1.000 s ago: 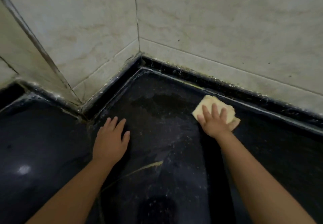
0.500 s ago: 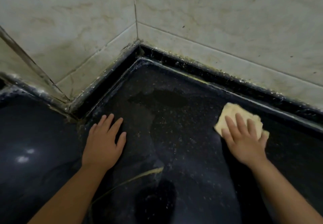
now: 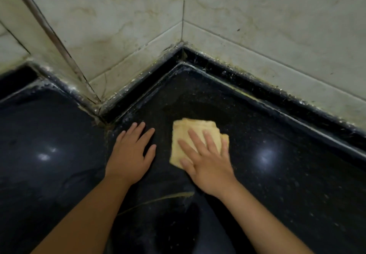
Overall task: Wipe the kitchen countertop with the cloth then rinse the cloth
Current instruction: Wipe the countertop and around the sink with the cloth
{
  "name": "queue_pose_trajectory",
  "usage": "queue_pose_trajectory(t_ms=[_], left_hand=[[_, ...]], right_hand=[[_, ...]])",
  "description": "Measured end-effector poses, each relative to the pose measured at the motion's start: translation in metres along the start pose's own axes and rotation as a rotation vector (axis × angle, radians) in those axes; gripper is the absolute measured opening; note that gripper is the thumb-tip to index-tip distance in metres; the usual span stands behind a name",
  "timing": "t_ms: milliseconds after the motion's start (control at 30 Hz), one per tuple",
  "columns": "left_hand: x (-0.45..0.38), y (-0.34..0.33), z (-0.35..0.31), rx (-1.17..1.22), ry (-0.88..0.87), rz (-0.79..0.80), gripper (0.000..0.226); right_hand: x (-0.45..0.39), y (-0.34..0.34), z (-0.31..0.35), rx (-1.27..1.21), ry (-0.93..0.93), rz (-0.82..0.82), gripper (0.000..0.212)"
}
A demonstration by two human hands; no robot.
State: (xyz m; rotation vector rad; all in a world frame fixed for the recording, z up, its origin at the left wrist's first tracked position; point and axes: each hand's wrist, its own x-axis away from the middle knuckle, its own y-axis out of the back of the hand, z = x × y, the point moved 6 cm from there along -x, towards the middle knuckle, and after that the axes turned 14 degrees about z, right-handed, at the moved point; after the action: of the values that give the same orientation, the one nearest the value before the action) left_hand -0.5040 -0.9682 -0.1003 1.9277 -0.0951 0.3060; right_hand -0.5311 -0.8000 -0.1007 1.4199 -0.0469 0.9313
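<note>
Glossy black speckled countertop (image 3: 287, 174), marbled tile corner (image 3: 257, 26). Right hand (image 3: 208, 164) fingers spread, pressing folded yellow cloth (image 3: 182, 135); left hand (image 3: 130, 154) flat, fingers apart.

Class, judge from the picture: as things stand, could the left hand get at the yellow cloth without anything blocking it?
Probably yes. The left hand lies flat on the dark countertop, beside the yellow cloth, with only a bare strip of counter between them. The right hand presses on the cloth's near part, but its left edge is uncovered.

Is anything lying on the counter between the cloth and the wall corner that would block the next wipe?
Nothing visible does. The right hand presses the cloth flat, and the dark countertop from there to the corner shows only specks. The left hand rests beside it, off that path.
</note>
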Motion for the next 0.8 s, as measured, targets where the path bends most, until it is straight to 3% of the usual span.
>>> queue_pose_trajectory(t_ms=[67,100,167,267,400,533,733,800], left_hand=[[0.001,0.001,-0.002,-0.012,0.007,0.01,0.085],[0.002,0.001,-0.003,-0.02,0.009,0.014,0.086],[0.003,0.002,-0.006,-0.03,0.01,0.013,0.087],[0.001,0.004,-0.005,-0.027,0.018,0.002,0.088],[0.0,0.01,0.002,-0.001,-0.009,-0.024,0.083],[-0.002,0.008,0.006,0.049,-0.008,-0.122,0.073],[0.003,0.002,0.013,0.098,0.071,-0.111,0.052],[0.003,0.001,0.011,0.11,0.074,-0.1,0.044]], right_hand=[[0.028,-0.005,-0.039,0.035,-0.096,0.039,0.105],[0.03,0.001,-0.06,0.021,-0.181,0.061,0.098],[0.016,0.021,-0.092,-0.054,-0.333,0.099,0.062],[-0.043,0.064,-0.091,-0.087,-0.351,0.083,0.052],[-0.124,0.104,-0.036,-0.065,-0.226,0.048,0.053],[-0.153,0.103,0.017,-0.002,-0.022,0.04,0.051],[-0.063,0.03,0.021,0.155,0.229,0.085,0.051],[-0.015,0.009,-0.001,0.17,0.306,0.018,0.066]])
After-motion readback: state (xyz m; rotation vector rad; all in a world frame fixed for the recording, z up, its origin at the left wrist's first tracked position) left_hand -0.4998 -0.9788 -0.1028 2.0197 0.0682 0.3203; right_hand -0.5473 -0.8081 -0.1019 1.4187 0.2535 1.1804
